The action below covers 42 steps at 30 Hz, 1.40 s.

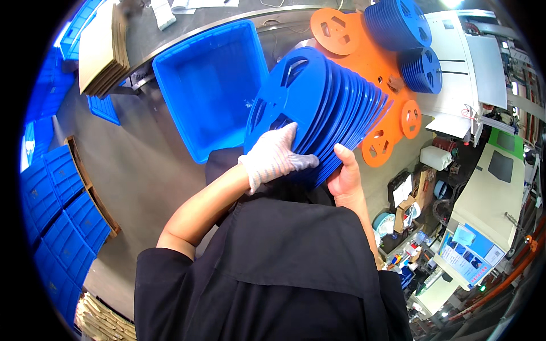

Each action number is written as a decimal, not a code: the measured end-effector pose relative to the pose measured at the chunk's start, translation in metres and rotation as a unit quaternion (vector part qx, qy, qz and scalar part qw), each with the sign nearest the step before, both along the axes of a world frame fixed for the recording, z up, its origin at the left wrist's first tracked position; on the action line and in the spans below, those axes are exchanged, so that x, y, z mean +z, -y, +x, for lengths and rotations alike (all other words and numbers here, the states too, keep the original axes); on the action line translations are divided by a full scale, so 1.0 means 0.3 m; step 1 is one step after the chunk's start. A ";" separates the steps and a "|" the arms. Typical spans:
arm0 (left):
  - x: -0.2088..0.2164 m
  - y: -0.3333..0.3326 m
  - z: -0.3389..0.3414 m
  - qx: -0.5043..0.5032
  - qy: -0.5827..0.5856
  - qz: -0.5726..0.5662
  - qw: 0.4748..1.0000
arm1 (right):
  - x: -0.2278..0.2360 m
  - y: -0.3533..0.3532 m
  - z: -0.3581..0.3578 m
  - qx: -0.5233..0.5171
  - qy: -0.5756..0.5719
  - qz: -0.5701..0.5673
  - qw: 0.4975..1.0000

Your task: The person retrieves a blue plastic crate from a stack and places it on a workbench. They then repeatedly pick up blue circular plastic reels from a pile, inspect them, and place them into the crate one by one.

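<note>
A thick stack of blue plastic reel discs (301, 85), with cut-out windows in the face, is held tilted in front of my body. My left hand (276, 156), in a pale knit glove, grips the near left side of the stack, its thumb on the front disc's face. Bare, my right hand (347, 176) supports the lower right edges, thumb up along the rims. The discs fan apart slightly toward the right. To the left of the stack stands a blue plastic bin (205, 85), nothing visible in its open interior.
An orange rotary table (364, 62) with round orange plates carries two more blue disc stacks (398, 23) at the upper right. Cardboard sheets (105, 51) stand at the upper left. Blue crates (62, 210) are piled along the left. Machinery (483, 199) lines the right.
</note>
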<state>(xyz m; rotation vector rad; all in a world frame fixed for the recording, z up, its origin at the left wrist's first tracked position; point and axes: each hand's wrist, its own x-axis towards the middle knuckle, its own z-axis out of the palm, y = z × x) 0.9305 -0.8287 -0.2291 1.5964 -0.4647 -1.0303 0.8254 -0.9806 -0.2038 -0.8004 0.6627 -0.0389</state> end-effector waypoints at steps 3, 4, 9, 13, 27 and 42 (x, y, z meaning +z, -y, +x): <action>0.012 -0.070 0.047 0.048 -0.135 0.006 0.990 | -0.012 0.024 0.002 0.004 -0.010 0.013 1.000; -0.002 -0.104 0.064 0.106 -0.187 -0.028 0.976 | -0.009 0.029 0.005 0.004 -0.012 0.025 1.000; -0.111 -0.356 0.108 0.282 -0.273 -0.218 0.893 | -0.035 0.063 -0.028 -0.058 -0.045 0.015 0.997; -0.216 -0.579 0.097 0.354 -0.327 -0.442 0.756 | -0.065 0.110 -0.053 -0.063 -0.043 -0.007 0.997; -0.255 -0.711 0.073 0.344 -0.236 -0.672 0.612 | -0.079 0.142 -0.074 -0.082 0.047 0.050 0.994; -0.372 -0.682 0.217 0.445 -0.196 -0.103 0.868 | -0.103 0.163 -0.134 -0.036 0.327 0.144 0.933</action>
